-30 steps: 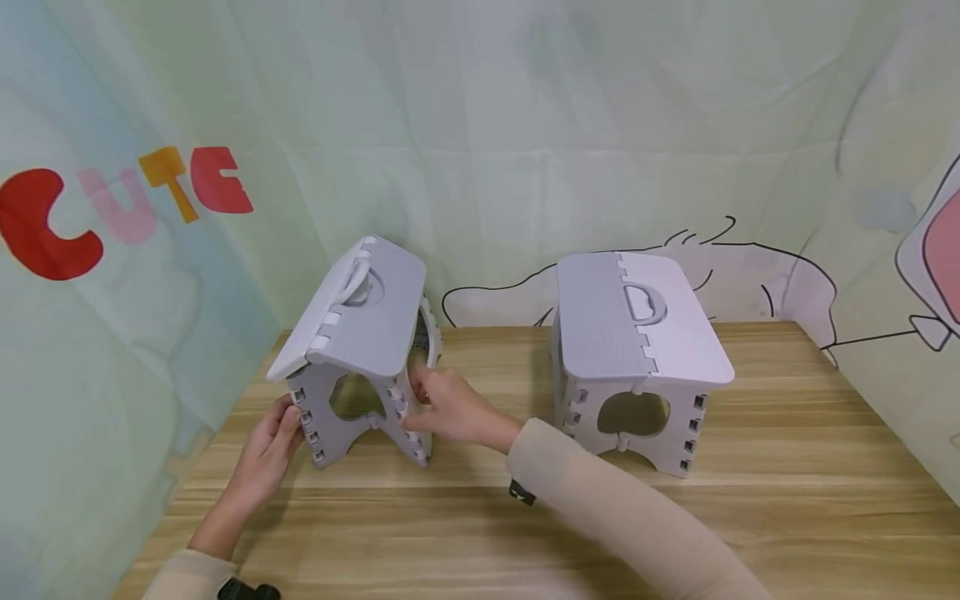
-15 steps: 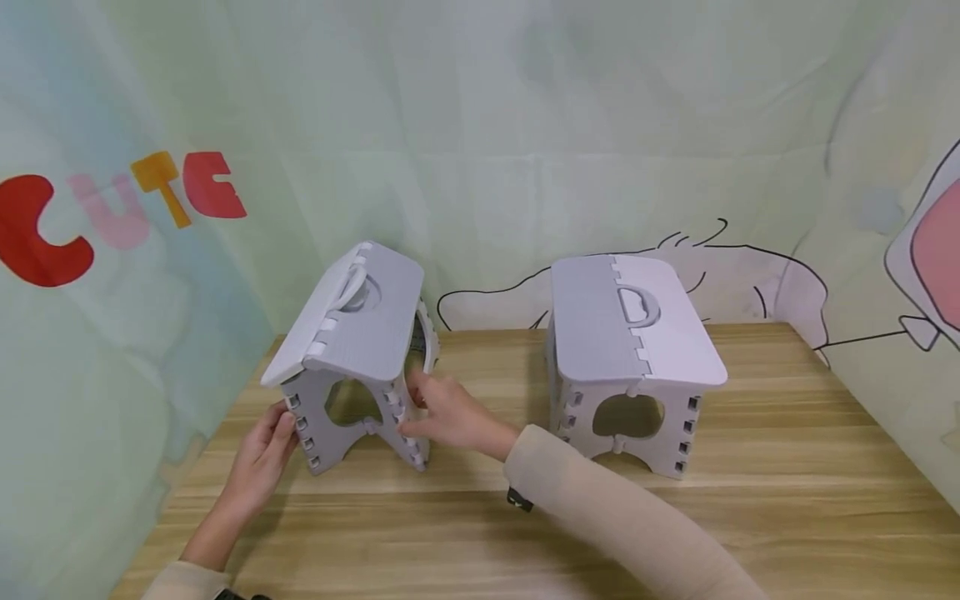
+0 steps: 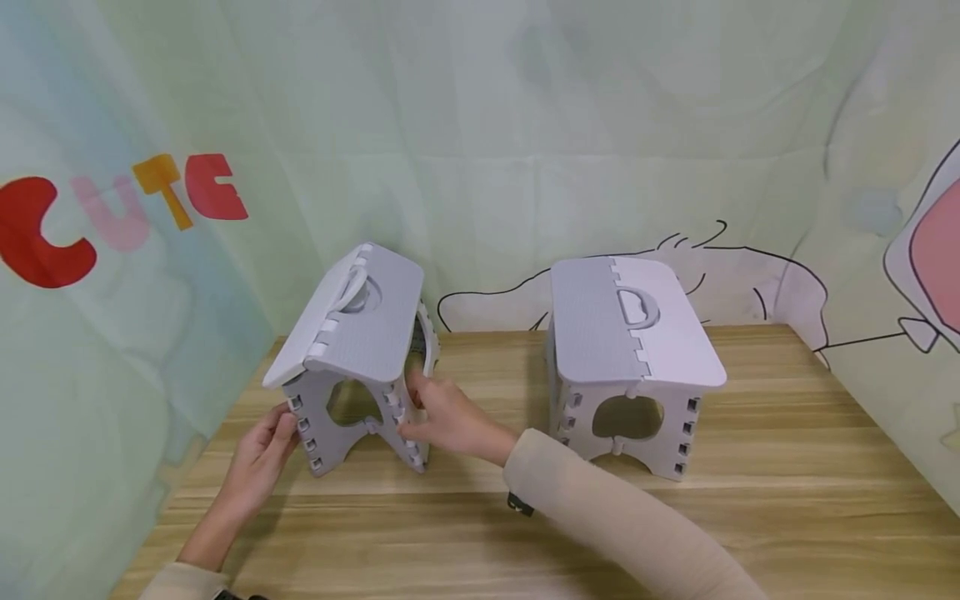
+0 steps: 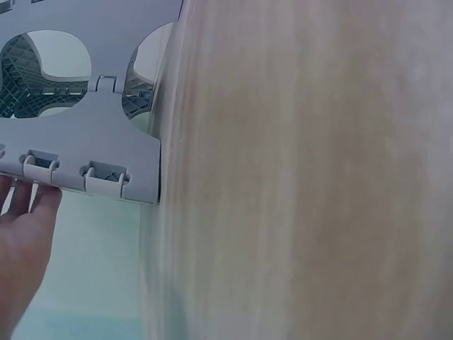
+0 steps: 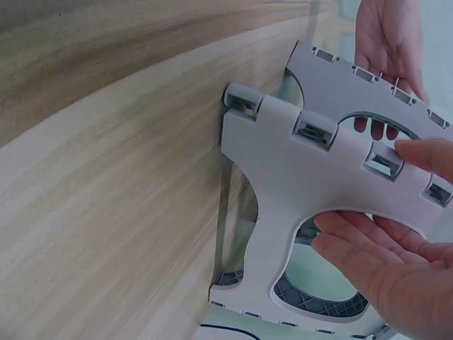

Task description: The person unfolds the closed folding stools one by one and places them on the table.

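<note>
A grey-and-white folding step stool (image 3: 375,308) stands partly folded at the left of the table, its two top halves sloping like a roof and its handle raised at the ridge. My left hand (image 3: 258,458) grips the outer left edge of its legs; in the left wrist view the fingers (image 4: 44,202) meet the hinged edge. With the right hand (image 3: 453,417) I pinch the right leg panel. In the right wrist view its thumb (image 5: 425,152) lies on the hinge edge, and the fingers (image 5: 361,244) reach through the oval opening.
A second folding stool (image 3: 637,317) stands fully unfolded to the right, flat top up, near the right forearm. Both stools rest on a wood-grain table (image 3: 480,533). A printed cloth backdrop (image 3: 480,167) closes off the back and both sides.
The head view has shifted slightly, so everything sits a little lower and further left in it. Both hands keep their hold on the left stool, whose folded shape looks nearly the same.
</note>
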`<control>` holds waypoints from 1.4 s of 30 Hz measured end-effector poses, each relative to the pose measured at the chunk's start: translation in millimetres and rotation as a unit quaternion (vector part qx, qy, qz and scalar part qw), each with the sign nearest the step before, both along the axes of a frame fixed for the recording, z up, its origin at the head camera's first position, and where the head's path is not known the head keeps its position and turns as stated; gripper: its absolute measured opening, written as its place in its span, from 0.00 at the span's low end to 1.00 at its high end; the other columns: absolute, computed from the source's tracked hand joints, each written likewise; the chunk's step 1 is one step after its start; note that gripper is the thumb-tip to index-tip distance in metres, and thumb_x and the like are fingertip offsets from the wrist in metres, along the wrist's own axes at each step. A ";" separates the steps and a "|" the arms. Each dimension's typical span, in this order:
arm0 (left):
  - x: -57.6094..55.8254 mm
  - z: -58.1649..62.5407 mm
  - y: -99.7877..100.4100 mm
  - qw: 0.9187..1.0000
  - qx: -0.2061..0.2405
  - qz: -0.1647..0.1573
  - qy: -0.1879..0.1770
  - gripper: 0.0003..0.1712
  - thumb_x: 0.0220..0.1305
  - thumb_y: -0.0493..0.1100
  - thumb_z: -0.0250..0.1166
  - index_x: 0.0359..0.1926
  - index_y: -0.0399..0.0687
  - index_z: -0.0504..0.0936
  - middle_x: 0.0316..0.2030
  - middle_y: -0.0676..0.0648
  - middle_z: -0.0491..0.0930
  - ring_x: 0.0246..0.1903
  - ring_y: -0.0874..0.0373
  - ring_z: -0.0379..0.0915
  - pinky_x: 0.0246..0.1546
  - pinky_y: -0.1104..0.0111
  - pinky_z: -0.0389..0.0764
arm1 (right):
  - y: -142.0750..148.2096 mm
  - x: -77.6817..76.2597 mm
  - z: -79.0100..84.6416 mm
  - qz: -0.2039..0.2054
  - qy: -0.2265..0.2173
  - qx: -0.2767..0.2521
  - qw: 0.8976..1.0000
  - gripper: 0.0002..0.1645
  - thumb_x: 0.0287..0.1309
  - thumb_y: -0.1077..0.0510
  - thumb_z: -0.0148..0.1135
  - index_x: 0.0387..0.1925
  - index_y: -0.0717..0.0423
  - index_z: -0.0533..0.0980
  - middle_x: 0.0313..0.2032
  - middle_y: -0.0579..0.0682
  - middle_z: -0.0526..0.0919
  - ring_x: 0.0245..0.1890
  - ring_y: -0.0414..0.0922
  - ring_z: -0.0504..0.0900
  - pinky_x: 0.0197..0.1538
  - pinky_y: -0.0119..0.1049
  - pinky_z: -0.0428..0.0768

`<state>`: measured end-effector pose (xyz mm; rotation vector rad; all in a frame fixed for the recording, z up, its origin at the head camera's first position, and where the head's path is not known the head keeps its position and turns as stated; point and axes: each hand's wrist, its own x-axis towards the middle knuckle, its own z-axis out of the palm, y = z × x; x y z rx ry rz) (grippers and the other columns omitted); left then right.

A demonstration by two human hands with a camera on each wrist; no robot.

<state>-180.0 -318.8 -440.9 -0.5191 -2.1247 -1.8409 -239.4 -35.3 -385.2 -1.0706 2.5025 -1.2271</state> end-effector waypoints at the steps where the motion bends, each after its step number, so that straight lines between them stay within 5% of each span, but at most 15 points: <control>1: 0.6 0.8 -0.3 1.000 -0.010 0.000 -0.004 0.28 0.82 0.41 0.36 0.68 0.19 0.59 0.66 0.43 0.71 0.59 0.75 0.67 0.57 0.82 0.70 | 0.3 0.2 -0.1 0.000 0.002 0.002 1.000 0.19 0.59 0.62 0.71 0.48 0.61 0.71 0.45 0.56 0.82 0.42 0.39 0.81 0.37 0.24 0.81; 5: 1.5 7.4 -1.8 0.999 -0.044 0.005 -0.020 0.37 0.82 0.48 0.28 0.67 0.11 0.48 0.68 0.18 0.48 0.61 0.78 0.60 0.60 0.84 0.65 | 2.4 0.6 2.4 -0.005 -0.007 0.005 1.000 0.22 0.58 0.61 0.71 0.52 0.62 0.73 0.49 0.57 0.82 0.48 0.43 0.82 0.42 0.25 0.81; 7: 0.8 12.1 -2.4 0.999 -0.037 0.012 -0.026 0.38 0.82 0.50 0.29 0.68 0.12 0.47 0.67 0.15 0.45 0.62 0.77 0.60 0.61 0.83 0.63 | 4.7 -0.2 4.8 -0.012 -0.015 0.010 1.000 0.25 0.59 0.61 0.70 0.56 0.64 0.73 0.52 0.58 0.81 0.52 0.47 0.81 0.46 0.27 0.81; 12: -1.8 22.0 -6.7 0.999 0.044 0.012 -0.003 0.30 0.82 0.49 0.33 0.68 0.30 0.62 0.67 0.37 0.67 0.62 0.74 0.64 0.63 0.79 0.65 | 10.8 -2.3 13.5 -0.049 -0.027 0.028 0.998 0.29 0.63 0.63 0.62 0.63 0.69 0.70 0.56 0.61 0.80 0.57 0.52 0.79 0.54 0.35 0.80; 15: -2.1 28.4 -10.0 0.997 0.073 0.007 0.021 0.26 0.82 0.46 0.35 0.69 0.35 0.64 0.61 0.56 0.71 0.61 0.72 0.66 0.62 0.80 0.66 | 13.0 -2.8 19.8 -0.069 -0.020 0.030 0.997 0.26 0.65 0.64 0.58 0.63 0.70 0.70 0.55 0.62 0.80 0.57 0.52 0.78 0.58 0.40 0.79; 21: -3.4 51.5 -12.4 0.998 0.049 0.009 0.036 0.31 0.82 0.44 0.36 0.72 0.21 0.52 0.67 0.50 0.66 0.67 0.66 0.60 0.66 0.78 0.61 | 15.7 -4.0 32.3 -0.105 0.004 0.007 0.994 0.24 0.68 0.64 0.54 0.63 0.71 0.70 0.56 0.63 0.80 0.59 0.53 0.78 0.61 0.43 0.77; 25: -5.9 69.9 -12.7 0.998 -0.003 0.022 0.053 0.27 0.82 0.40 0.39 0.73 0.27 0.57 0.71 0.45 0.65 0.71 0.61 0.55 0.68 0.77 0.58 | 16.3 -5.0 40.0 -0.144 0.026 -0.032 0.989 0.26 0.69 0.62 0.53 0.65 0.70 0.69 0.61 0.63 0.76 0.62 0.53 0.75 0.65 0.44 0.73; 30: -12.7 97.8 -10.9 0.986 -0.144 0.056 0.057 0.27 0.82 0.40 0.40 0.76 0.42 0.58 0.75 0.44 0.57 0.73 0.62 0.50 0.66 0.82 0.56 | 14.7 -9.2 49.8 -0.155 0.030 -0.085 0.984 0.33 0.74 0.52 0.51 0.72 0.66 0.61 0.71 0.60 0.64 0.71 0.50 0.63 0.73 0.43 0.61; 34: -21.9 119.7 -4.4 0.976 -0.209 0.050 0.019 0.28 0.82 0.46 0.40 0.78 0.55 0.55 0.77 0.48 0.51 0.75 0.58 0.43 0.74 0.59 0.49 | 7.5 -17.9 58.7 -0.133 0.035 -0.092 0.986 0.43 0.75 0.41 0.49 0.77 0.62 0.51 0.76 0.57 0.52 0.76 0.48 0.48 0.76 0.40 0.49; 37: -30.9 130.5 2.9 0.972 -0.231 0.030 -0.021 0.29 0.82 0.49 0.41 0.79 0.65 0.52 0.78 0.53 0.46 0.76 0.51 0.39 0.69 0.35 0.46 | -2.5 -26.1 64.3 -0.119 0.043 -0.073 0.989 0.52 0.71 0.33 0.49 0.78 0.62 0.45 0.77 0.57 0.45 0.77 0.46 0.42 0.76 0.37 0.44; 42: -46.8 137.2 14.1 0.964 -0.261 -0.006 -0.045 0.30 0.82 0.51 0.41 0.78 0.72 0.47 0.78 0.52 0.42 0.75 0.42 0.38 0.63 0.28 0.51 | -19.0 -36.7 70.8 -0.103 0.031 -0.046 0.993 0.63 0.64 0.25 0.49 0.78 0.63 0.37 0.78 0.57 0.36 0.77 0.45 0.34 0.76 0.37 0.38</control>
